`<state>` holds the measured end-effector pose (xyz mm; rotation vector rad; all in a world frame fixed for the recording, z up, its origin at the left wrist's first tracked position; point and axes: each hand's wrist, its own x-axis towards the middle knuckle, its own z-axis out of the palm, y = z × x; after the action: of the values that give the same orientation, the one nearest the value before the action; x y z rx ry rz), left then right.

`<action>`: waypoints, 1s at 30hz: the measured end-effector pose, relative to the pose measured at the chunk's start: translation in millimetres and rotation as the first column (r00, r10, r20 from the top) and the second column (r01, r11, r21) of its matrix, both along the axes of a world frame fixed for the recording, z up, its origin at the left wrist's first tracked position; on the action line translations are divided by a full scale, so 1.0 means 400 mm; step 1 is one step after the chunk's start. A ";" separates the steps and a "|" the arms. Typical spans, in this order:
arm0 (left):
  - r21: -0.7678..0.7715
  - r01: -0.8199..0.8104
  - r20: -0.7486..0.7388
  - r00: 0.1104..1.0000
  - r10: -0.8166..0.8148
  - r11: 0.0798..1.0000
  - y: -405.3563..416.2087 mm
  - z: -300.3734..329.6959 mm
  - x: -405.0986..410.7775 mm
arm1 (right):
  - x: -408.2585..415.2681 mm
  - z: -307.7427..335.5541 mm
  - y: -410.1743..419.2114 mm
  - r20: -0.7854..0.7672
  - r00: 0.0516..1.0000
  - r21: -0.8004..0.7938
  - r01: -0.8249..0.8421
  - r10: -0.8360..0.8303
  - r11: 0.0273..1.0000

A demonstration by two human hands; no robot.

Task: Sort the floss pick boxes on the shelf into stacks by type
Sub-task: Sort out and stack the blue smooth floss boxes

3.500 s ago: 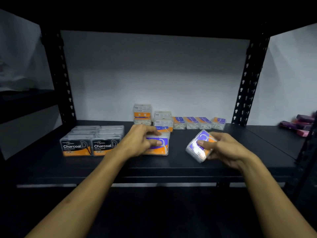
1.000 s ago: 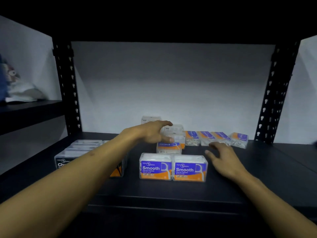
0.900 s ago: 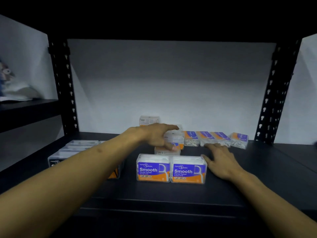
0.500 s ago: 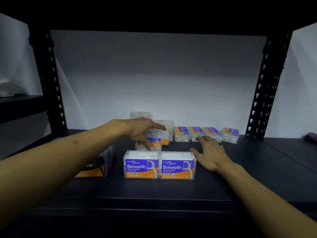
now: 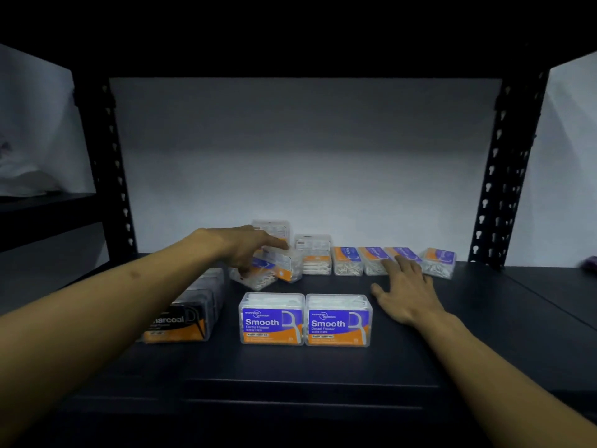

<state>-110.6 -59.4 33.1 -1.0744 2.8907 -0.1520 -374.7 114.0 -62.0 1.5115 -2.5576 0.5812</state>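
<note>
The shelf (image 5: 484, 334) is bare and open to the right of the 2 Smooth boxes (image 5: 305, 320), up to the right post (image 5: 504, 176), and along its front edge. The back is blocked by a row of 4 small boxes (image 5: 394, 261) with taller stacks (image 5: 313, 253) to their left. A tilted box (image 5: 274, 270) crowds the gap between those stacks and the Smooth boxes. The Charcoal boxes (image 5: 187, 315) close the left side, leaving a narrow lane beside the Smooth boxes. Overhead room is ample.

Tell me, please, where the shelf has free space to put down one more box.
The shelf is bare right of the Smooth boxes, beyond the right hand, and along its front edge. Crowded: the back row and around the left hand, near the Charcoal boxes.
</note>
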 end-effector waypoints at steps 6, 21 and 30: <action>-0.038 -0.070 0.082 0.994 0.072 0.997 0.013 -0.006 -0.014 | -0.006 -0.001 -0.006 0.024 1.000 0.000 0.020 -0.020 1.000; -0.041 0.086 0.016 0.996 -0.086 0.995 0.139 0.033 -0.252 | -0.083 0.008 -0.023 -0.072 0.997 0.055 -0.024 0.028 0.998; -0.011 0.149 -0.001 0.989 -0.149 0.989 0.191 0.048 -0.385 | -0.037 0.013 0.064 -0.042 0.999 -0.037 -0.017 0.016 0.999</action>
<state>-264.5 17.0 52.3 -0.8597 2.9744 -0.1729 -389.6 139.6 -56.9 1.5178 -2.4914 0.5897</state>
